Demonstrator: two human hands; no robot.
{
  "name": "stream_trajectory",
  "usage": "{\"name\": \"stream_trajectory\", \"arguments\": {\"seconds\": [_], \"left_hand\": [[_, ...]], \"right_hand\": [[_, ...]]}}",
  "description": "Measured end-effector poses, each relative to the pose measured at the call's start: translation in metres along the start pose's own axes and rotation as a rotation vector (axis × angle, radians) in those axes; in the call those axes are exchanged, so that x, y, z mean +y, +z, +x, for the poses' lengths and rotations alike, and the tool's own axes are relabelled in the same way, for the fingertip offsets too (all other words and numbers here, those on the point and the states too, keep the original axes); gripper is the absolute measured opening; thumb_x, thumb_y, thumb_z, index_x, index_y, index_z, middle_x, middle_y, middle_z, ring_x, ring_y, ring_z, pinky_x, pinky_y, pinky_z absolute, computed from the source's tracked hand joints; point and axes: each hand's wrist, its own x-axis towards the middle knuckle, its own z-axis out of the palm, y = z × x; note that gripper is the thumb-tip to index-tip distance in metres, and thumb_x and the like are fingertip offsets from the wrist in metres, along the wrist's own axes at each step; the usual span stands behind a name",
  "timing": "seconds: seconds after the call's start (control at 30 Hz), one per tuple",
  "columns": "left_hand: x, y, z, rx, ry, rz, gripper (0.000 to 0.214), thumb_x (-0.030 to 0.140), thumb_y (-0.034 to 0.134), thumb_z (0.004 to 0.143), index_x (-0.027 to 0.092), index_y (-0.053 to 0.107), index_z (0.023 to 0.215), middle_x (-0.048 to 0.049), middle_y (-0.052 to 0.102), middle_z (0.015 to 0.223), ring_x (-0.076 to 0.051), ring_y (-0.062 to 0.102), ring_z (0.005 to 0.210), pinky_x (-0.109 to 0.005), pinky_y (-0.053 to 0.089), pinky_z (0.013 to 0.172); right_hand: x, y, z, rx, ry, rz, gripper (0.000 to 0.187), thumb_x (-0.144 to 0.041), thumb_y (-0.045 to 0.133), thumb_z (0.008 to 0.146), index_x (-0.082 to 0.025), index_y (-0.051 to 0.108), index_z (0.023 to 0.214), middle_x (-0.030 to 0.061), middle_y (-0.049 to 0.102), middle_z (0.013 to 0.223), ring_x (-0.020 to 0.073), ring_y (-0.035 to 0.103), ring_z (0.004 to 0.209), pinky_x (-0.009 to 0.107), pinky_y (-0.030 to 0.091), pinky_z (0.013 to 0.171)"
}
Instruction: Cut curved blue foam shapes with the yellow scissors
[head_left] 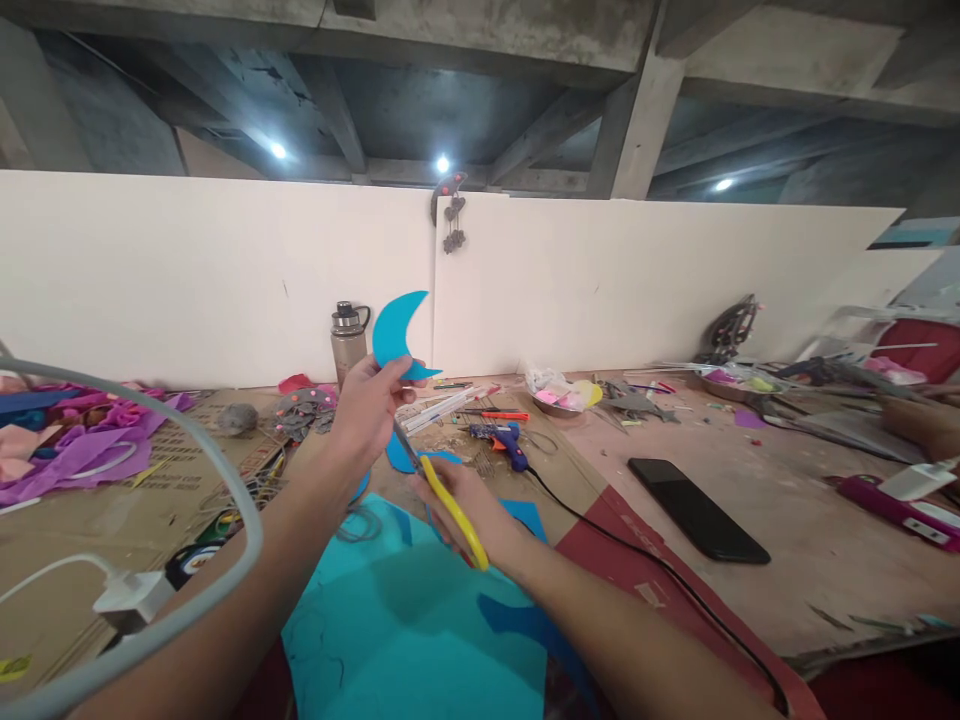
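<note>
Pinched in my left hand (367, 400) is a blue crescent moon cutout (391, 330), held up above the table with its horns facing right. My right hand (461, 505) grips a pair of yellow-handled scissors (454, 512), blades angled up toward the left hand. Blue scraps (403, 455) show behind the blades. Beneath both hands lies a large turquoise sheet (420, 640), and a darker blue offcut (517, 620) curves over its right side.
A hot glue gun (506, 440) trails a black cord past a phone (697, 508). A bottle (348, 340) stands behind the left hand. Purple and pink fabric (82, 440) heaps at left, near a grey cable (240, 490). Another person's hand (922, 420) is at far right.
</note>
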Motion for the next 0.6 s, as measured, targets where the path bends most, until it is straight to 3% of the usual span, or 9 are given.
{"name": "stream_trajectory", "arguments": {"seconds": [0.17, 0.3, 0.47, 0.6], "left_hand": [[-0.012, 0.002, -0.001, -0.051, -0.046, 0.029, 0.028, 0.034, 0.085, 0.062, 0.017, 0.065, 0.072, 0.0007, 0.063, 0.068, -0.009, 0.055, 0.056, -0.023, 0.034, 0.05], [-0.025, 0.0, 0.001, -0.07, -0.082, 0.065, 0.027, 0.034, 0.085, 0.063, 0.017, 0.064, 0.068, 0.0015, 0.059, 0.066, -0.008, 0.049, 0.057, -0.023, 0.035, 0.052], [-0.037, -0.005, 0.004, -0.085, -0.138, 0.069, 0.031, 0.038, 0.086, 0.063, 0.018, 0.063, 0.066, 0.0037, 0.051, 0.058, -0.007, 0.04, 0.053, -0.024, 0.028, 0.05], [-0.039, -0.008, 0.004, -0.105, -0.187, 0.089, 0.037, 0.042, 0.087, 0.062, 0.018, 0.059, 0.062, 0.005, 0.044, 0.054, -0.007, 0.036, 0.05, -0.025, 0.023, 0.048]], "right_hand": [[0.002, -0.001, -0.001, -0.108, -0.091, -0.625, 0.025, -0.045, 0.07, 0.082, -0.021, 0.068, 0.081, 0.0042, 0.069, 0.072, 0.0186, 0.061, 0.06, 0.026, 0.035, 0.052], [0.002, 0.004, -0.006, -0.132, -0.006, -0.974, 0.026, -0.045, 0.064, 0.085, -0.02, 0.068, 0.089, 0.0102, 0.071, 0.083, 0.0247, 0.066, 0.071, 0.029, 0.039, 0.057], [0.003, 0.009, -0.009, -0.199, 0.08, -1.204, 0.035, -0.044, 0.062, 0.083, -0.018, 0.068, 0.106, 0.0169, 0.071, 0.094, 0.035, 0.069, 0.082, 0.035, 0.046, 0.06], [-0.008, 0.01, -0.012, -0.292, 0.07, -1.265, 0.043, -0.039, 0.062, 0.083, -0.017, 0.066, 0.12, 0.0234, 0.065, 0.118, 0.0352, 0.069, 0.088, 0.037, 0.049, 0.064]]}}
